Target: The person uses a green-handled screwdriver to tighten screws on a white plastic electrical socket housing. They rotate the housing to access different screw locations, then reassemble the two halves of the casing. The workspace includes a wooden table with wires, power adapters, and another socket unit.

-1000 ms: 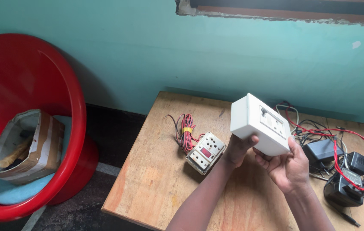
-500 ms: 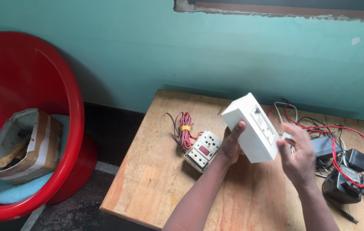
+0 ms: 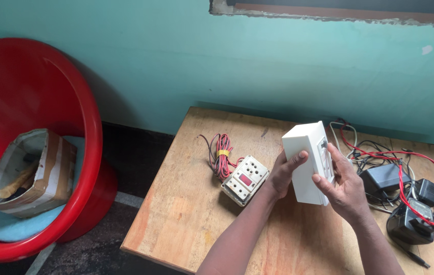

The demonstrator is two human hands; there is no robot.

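Above the bare wooden counter (image 3: 186,214), white rectangular plastic box (image 3: 306,163) held upright, clear of the top. Left hand (image 3: 284,175) wrapped around the near side, fingers closed on it; right hand (image 3: 343,186) cupping the slotted face, thumb pressed on. Probably best gripping firm by the edges, turning slow, keeping clear of the tangled red and black wires (image 3: 405,163). White switch-and-socket board (image 3: 245,180) lying just beside, left.

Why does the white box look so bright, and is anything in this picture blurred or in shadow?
Head view: soft, even daylight makes the white box the palest thing, with no hard glare; left hand and right hand are sharp; the switch board casts a faint shadow on the wooden table; the red chair darkens the wall behind it.
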